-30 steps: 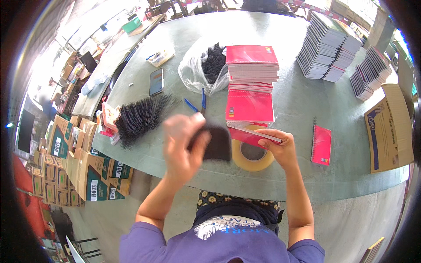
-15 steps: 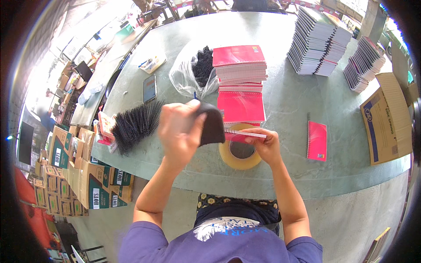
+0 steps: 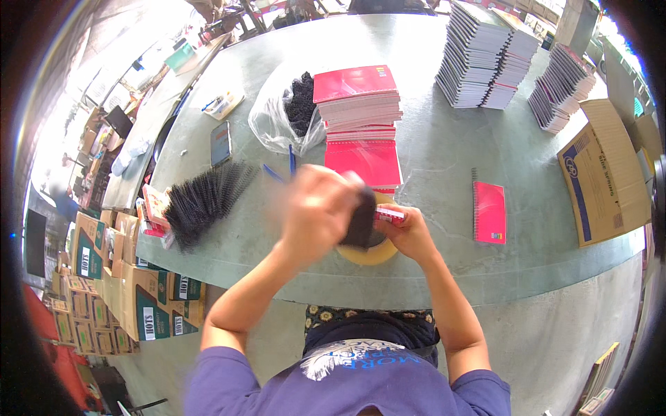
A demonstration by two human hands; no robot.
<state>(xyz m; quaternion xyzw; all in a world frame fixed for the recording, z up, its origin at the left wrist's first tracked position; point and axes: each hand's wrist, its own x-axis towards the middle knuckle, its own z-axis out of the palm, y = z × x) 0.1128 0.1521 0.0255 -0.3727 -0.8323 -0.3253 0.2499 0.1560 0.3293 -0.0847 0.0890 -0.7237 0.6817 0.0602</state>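
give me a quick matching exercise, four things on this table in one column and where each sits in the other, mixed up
Things:
1. pile of black spiral coils
2. single red notebook
3. cardboard box
4. roll of tape

Places:
A. at the table's right edge
B. under the hands, at the near edge
C. lying alone, right of the hands
D. left of the hands

Pairs: 1-D, 2-C, 3-A, 4-B
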